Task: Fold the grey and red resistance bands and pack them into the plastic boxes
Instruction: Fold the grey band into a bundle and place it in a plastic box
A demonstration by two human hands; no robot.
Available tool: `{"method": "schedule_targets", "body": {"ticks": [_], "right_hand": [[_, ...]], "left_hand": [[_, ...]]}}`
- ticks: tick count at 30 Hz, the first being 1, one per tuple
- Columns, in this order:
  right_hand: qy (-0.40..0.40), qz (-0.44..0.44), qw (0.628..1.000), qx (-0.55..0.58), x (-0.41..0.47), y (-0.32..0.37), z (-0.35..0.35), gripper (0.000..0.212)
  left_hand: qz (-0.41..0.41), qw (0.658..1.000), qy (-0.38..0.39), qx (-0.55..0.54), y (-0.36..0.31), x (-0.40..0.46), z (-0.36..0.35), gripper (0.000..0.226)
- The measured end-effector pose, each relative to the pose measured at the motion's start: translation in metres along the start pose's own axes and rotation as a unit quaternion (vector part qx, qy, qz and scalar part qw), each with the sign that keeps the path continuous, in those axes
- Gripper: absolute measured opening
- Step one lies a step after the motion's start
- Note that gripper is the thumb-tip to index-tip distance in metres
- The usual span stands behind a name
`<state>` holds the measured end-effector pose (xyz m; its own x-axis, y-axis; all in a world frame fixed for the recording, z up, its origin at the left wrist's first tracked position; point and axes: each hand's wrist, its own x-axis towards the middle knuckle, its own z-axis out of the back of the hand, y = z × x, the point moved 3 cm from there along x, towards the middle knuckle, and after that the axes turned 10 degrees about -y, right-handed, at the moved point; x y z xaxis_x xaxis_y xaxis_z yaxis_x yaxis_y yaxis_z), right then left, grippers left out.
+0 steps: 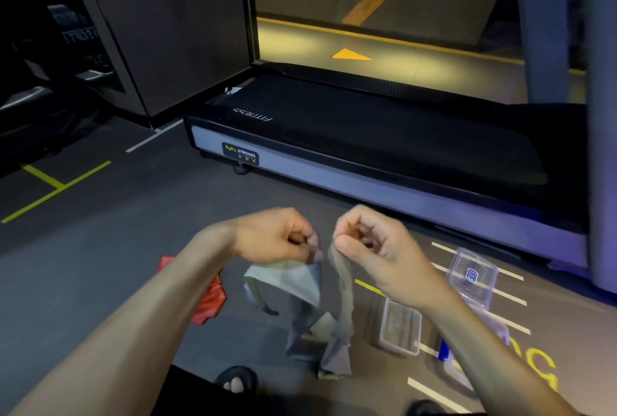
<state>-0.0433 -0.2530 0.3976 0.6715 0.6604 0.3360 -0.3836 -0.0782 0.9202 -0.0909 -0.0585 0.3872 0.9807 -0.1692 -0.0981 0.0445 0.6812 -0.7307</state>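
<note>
The grey resistance band (337, 315) hangs in front of me, its lower end crumpled on the floor. My left hand (277, 235) pinches one part of its upper edge, and my right hand (370, 245) pinches another part close beside it. The red band (210, 298) lies on the floor to the left, partly hidden behind my left forearm. An open clear plastic box (399, 328) sits on the floor to the right. A second clear box (472, 277) with a blue label lies farther right, and a third (450, 369) is partly hidden under my right forearm.
A black treadmill (384, 145) with a grey side rail stands just beyond my hands. Yellow and white lines mark the dark floor (117, 242). My feet in black sandals (237, 380) are at the bottom edge. A dark wall panel stands at the back left.
</note>
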Motion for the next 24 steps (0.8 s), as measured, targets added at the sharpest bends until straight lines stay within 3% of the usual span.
{"method": "schedule_targets", "body": {"ticks": [2,5,13,19,21,24], "right_hand": [[-0.027,0.009,0.999,-0.027,0.001,-0.008,-0.01,0.006],[-0.055,0.041,0.997,-0.044,0.001,-0.016,-0.017,0.005],[-0.006,-0.028,0.998,0.058,-0.001,-0.021,-0.018,0.008],[0.078,-0.021,0.995,-0.059,0.002,-0.015,-0.006,0.005],[0.086,-0.02,0.993,-0.083,0.004,-0.013,-0.002,0.004],[0.045,0.022,0.991,-0.123,0.008,-0.007,0.006,0.004]], "left_hand": [[-0.01,0.999,-0.001,-0.04,-0.008,-0.001,-0.002,0.013],[-0.027,0.998,-0.018,-0.054,-0.015,-0.002,-0.001,0.032],[-0.051,0.995,-0.041,-0.075,-0.018,-0.006,-0.001,0.014],[-0.067,0.988,-0.13,0.049,-0.021,-0.01,0.005,0.006],[-0.046,0.985,-0.161,0.033,-0.018,-0.01,0.007,0.009],[-0.007,0.992,-0.121,-0.019,-0.01,-0.012,0.008,0.022]]}}
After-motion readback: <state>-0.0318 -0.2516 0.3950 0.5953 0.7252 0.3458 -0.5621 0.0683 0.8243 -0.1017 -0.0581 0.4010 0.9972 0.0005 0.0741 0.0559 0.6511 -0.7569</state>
